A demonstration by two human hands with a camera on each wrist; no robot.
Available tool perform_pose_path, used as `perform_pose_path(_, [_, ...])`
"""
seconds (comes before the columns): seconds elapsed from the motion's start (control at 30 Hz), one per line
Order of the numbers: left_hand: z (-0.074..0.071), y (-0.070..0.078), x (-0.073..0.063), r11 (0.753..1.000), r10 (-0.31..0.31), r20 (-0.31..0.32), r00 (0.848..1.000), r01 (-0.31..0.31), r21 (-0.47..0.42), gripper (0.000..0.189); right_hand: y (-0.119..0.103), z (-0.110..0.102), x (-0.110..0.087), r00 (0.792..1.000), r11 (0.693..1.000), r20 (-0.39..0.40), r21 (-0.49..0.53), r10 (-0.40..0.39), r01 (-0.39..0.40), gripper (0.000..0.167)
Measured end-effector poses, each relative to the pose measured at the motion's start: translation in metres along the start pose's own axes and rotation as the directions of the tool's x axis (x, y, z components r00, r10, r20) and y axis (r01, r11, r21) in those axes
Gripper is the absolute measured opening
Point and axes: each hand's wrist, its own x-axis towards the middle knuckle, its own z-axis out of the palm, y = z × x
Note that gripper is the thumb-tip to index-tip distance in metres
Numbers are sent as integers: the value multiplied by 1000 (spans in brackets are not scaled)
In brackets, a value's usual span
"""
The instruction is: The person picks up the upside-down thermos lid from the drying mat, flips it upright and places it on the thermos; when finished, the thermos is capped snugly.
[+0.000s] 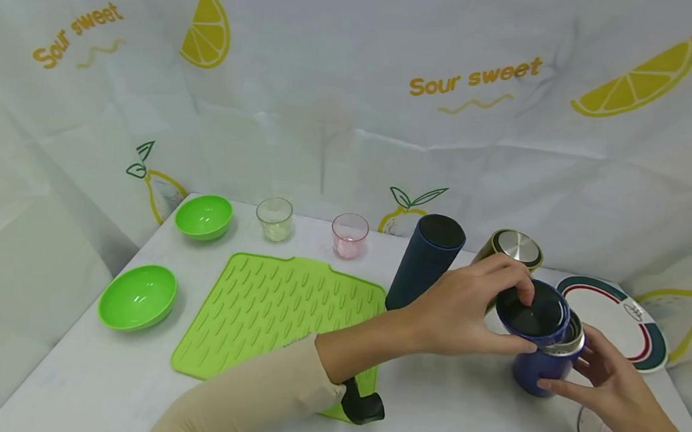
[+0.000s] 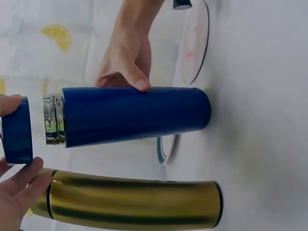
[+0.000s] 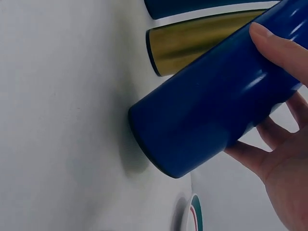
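Note:
My left hand (image 1: pixel 472 308) pinches the blue lid (image 1: pixel 533 313) by its rim, its black top facing up. In the left wrist view the lid (image 2: pixel 18 132) stands apart from the bare silver neck (image 2: pixel 54 119) of a blue thermos flask (image 2: pixel 134 113). My right hand (image 1: pixel 617 385) grips the flask's side, with thumb and fingers around the body. In the right wrist view the flask (image 3: pixel 211 106) has its base at or near the white tabletop. A gold flask (image 2: pixel 134 199) with a silver-topped cap stands beside it, capped.
A dark blue cylinder (image 1: pixel 424 261) stands left of the gold flask. Two plates (image 1: pixel 598 314) lie at the right, one partly out of frame. A green mat (image 1: pixel 279 312) with a black object (image 1: pixel 363 404) near it, two green bowls (image 1: pixel 138 298) and two small glasses (image 1: pixel 349 235) are further left.

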Motion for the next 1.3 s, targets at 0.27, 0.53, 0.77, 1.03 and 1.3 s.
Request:
perform_pose_path(0.27, [6, -1, -6, 996, -60, 65, 996, 56, 66, 46, -3, 2, 3, 996, 998, 68, 39, -53, 51, 99])
perform_pose_path(0.53, [14, -4, -12, 996, -89, 43, 995, 88, 23, 45, -2, 4, 6, 994, 999, 99, -16, -47, 49, 95])
perform_pose_path(0.77, [17, -4, -12, 994, -95, 13, 995, 95, 52, 46, 3, 4, 4, 992, 1000, 124, -24, -9, 12, 97])
perform_pose_path(1.03, [18, -5, -13, 991, -77, 18, 997, 74, 110, 47, 6, 3, 6, 990, 1000, 140, -24, -8, 11, 93])
perform_pose_path(1.3, [19, -10, -15, 995, -78, 60, 995, 74, 73, 46, 4, 2, 8, 985, 997, 158, -23, -73, 78, 96])
